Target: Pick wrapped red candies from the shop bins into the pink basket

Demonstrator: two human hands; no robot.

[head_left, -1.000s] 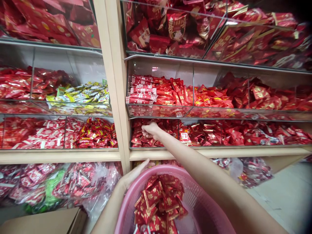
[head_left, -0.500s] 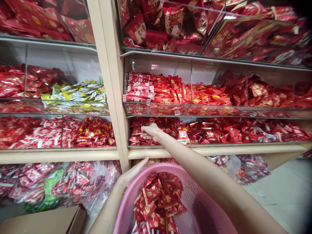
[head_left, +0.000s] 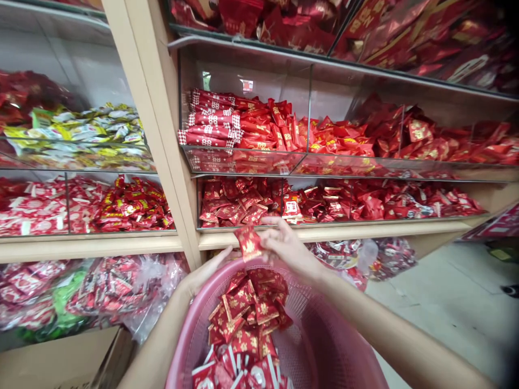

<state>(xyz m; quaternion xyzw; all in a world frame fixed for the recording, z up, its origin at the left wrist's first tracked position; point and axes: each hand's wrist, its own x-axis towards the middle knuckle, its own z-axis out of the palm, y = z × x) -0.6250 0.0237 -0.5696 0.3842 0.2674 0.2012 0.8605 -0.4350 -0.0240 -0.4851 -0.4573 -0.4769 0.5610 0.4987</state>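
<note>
My right hand (head_left: 286, 246) pinches a small red wrapped candy packet (head_left: 248, 243) with gold print, just above the far rim of a pink plastic basket (head_left: 180, 335). Fingers stretched along the basket's far left rim, my left hand (head_left: 206, 270) holds it from outside; its thumb is hidden. Inside the basket lies a heap of red and gold candy packets (head_left: 247, 308), with red and white packets (head_left: 243, 373) nearer me. Behind my right hand, similar red packets (head_left: 231, 202) fill the left compartment of the lowest shelf bin.
A wooden shelf post (head_left: 152, 124) divides the bins. Red packets (head_left: 259, 121) fill the bin above, and yellow packets (head_left: 89, 127) lie left. Bagged candy (head_left: 109, 286) sits under the shelf, with a cardboard box (head_left: 60, 359) at lower left. Tiled floor (head_left: 446, 302) shows right.
My right hand has come out of the lowest bin, back towards the basket, with a red candy packet in its fingers. My left hand stays at the basket rim. The view has shifted.
</note>
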